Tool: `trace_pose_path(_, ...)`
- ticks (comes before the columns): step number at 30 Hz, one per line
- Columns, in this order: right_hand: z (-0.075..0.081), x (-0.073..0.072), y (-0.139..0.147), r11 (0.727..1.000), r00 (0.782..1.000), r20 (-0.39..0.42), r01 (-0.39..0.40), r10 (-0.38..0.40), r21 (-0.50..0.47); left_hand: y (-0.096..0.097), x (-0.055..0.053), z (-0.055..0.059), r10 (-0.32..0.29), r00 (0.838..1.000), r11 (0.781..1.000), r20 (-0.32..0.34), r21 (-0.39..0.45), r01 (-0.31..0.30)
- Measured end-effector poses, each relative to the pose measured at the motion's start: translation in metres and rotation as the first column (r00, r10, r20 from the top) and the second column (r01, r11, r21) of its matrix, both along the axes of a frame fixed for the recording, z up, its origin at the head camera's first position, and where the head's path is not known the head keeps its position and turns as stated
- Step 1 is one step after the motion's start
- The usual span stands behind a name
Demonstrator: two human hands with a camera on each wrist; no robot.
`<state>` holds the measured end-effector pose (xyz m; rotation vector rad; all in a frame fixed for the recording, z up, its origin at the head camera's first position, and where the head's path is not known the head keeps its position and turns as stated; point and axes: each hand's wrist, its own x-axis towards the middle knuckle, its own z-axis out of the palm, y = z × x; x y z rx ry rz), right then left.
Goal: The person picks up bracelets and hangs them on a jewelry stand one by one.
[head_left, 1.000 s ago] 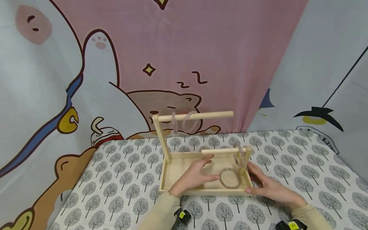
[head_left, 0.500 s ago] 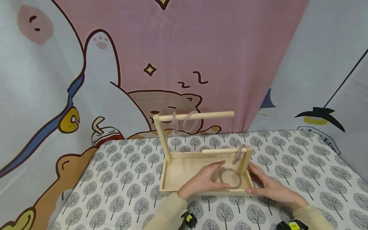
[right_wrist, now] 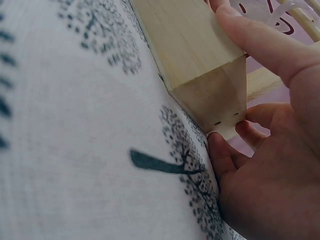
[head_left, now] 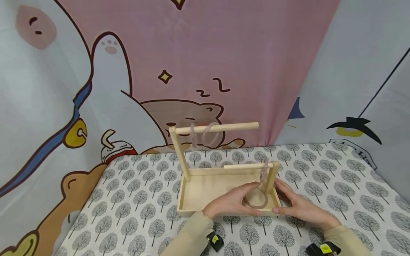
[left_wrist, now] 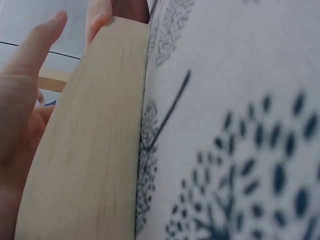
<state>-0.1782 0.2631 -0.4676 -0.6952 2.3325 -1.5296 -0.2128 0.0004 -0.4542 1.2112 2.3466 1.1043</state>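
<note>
A wooden jewelry stand (head_left: 198, 192) has a shallow tray base with two posts carrying bars at different heights. My left hand (head_left: 229, 203) reaches over the tray's front wall, thumb and fingers spread around the left side of a clear bangle (head_left: 266, 199) lying flat inside. In the left wrist view its thumb points straight ahead beside the front wall (left_wrist: 95, 130). My right hand (head_left: 299, 208) grips the tray's right end, thumb at the front corner and fingers against the end wall (right_wrist: 215, 100). Another bangle (head_left: 264, 172) hangs on the lower bar, near its post.
Two more pale bangles, a left one (head_left: 192, 136) and a right one (head_left: 205, 135), hang on the upper bar (head_left: 237, 126). A tree-print cloth (head_left: 153, 206) covers the table. Behind it hangs a cartoon-print curtain (head_left: 250, 64).
My left hand has moved right and toward the tray's front, from beside the flat bangle to around its left side. The bangle on the lower bar has swung. My right hand keeps its hold.
</note>
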Motion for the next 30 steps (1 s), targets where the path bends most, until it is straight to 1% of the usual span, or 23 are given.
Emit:
trace_pose_path(2,0.000,0.000,0.000,1.000,1.000,-0.006,-0.003,0.003,-0.001,0.002,-0.002,-0.001,-0.031,0.999,1.000,-0.010,0.003,0.031)
trace_pose_path(5,0.000,-0.001,0.000,1.000,1.000,-0.010,-0.003,0.003,0.001,0.003,-0.004,-0.002,-0.055,0.998,0.998,-0.030,0.004,0.055)
trace_pose_path(8,0.000,-0.001,0.000,1.000,1.000,-0.002,0.002,-0.002,0.008,0.001,-0.004,-0.002,-0.066,0.997,0.998,-0.034,-0.001,0.066)
trace_pose_path(12,0.001,0.000,-0.001,0.999,1.000,0.009,0.021,-0.021,0.033,-0.004,-0.004,0.000,-0.067,0.996,0.997,-0.057,-0.045,0.065)
trace_pose_path(14,0.002,0.001,-0.001,0.998,0.999,0.014,0.032,-0.032,0.047,-0.008,-0.003,0.001,-0.052,0.997,0.996,-0.065,-0.072,0.047)
trace_pose_path(20,0.003,0.002,-0.001,0.997,0.999,0.013,0.043,-0.044,0.062,-0.026,-0.001,0.004,0.046,0.998,0.988,-0.051,-0.146,-0.053)
trace_pose_path(23,0.003,0.003,-0.001,0.997,0.999,0.014,0.042,-0.042,0.059,-0.035,0.000,0.005,0.067,0.998,0.987,-0.018,-0.143,-0.069)
trace_pose_path(26,0.004,0.003,-0.001,0.997,0.999,0.021,0.043,-0.045,0.057,-0.042,-0.001,0.004,0.075,0.997,0.989,0.002,-0.127,-0.074)
trace_pose_path(28,0.005,0.003,-0.001,0.997,0.999,0.024,0.044,-0.046,0.060,-0.047,-0.002,0.003,0.083,0.997,0.989,-0.007,-0.123,-0.083)
trace_pose_path(30,0.007,0.003,-0.001,0.997,0.998,0.026,0.047,-0.048,0.067,-0.051,-0.002,0.001,0.092,0.995,0.988,-0.033,-0.123,-0.095)
